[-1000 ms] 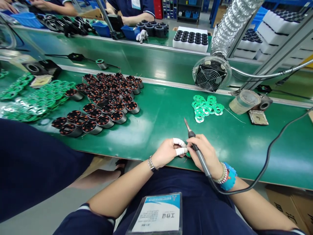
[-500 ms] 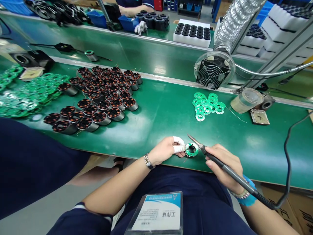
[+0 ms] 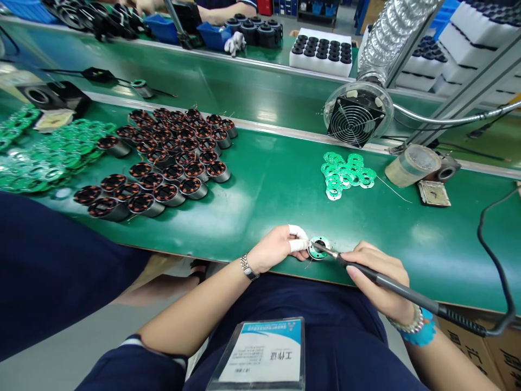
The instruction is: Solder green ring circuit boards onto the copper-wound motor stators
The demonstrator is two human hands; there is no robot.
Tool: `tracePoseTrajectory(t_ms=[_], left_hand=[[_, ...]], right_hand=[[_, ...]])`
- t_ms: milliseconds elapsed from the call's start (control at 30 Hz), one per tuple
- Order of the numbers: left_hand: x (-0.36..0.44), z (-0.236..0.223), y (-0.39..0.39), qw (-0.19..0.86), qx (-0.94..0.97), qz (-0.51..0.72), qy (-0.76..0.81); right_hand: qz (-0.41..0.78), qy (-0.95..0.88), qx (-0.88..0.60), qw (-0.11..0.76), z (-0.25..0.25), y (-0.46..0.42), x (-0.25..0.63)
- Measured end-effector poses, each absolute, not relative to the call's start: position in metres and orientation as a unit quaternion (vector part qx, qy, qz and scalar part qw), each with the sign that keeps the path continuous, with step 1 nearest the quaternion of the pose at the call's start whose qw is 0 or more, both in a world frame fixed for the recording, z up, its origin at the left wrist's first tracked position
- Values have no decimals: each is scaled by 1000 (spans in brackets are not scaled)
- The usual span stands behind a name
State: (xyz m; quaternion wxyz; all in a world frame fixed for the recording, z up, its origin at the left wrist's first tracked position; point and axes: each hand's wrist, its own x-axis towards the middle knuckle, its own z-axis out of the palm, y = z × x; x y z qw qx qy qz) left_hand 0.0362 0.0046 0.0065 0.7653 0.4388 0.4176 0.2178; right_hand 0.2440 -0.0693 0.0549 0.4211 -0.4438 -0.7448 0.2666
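A small round motor stator topped with a green ring board [image 3: 318, 248] sits near the front edge of the green bench [image 3: 268, 190]. My left hand [image 3: 280, 247], with white tape on two fingertips, pinches this part at its left side. My right hand [image 3: 380, 279] is closed around a black soldering iron [image 3: 391, 287], held low and nearly flat. The iron's metal tip rests on the top of the green ring board. A thick black cable runs from the iron's rear off to the right.
Several copper-wound stators [image 3: 171, 157] stand in rows at the left. A pile of green ring boards [image 3: 345, 174] lies mid-bench, more of them [image 3: 44, 157] at far left. A fume fan [image 3: 355, 119], a tape roll [image 3: 411, 164] and a sponge tray [image 3: 434, 193] sit at the back right. Another person's dark sleeve [image 3: 52, 266] fills the lower left.
My right hand swung the soldering iron from upright down to nearly flat and brought its tip onto the green ring board. My left hand kept its pinch on the part.
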Motion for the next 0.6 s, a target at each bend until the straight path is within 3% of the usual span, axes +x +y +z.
tracePoseTrajectory(t_ms=[167, 400, 600], left_hand=[[37, 7, 5, 770, 432, 221, 415], [37, 7, 1, 753, 450, 238, 418], [19, 0, -18, 580, 659, 279, 390]], right_hand=[[254, -755, -448, 405, 49, -63, 249], [293, -821, -399, 285, 35, -35, 242], [258, -799, -443, 316, 25, -48, 234]])
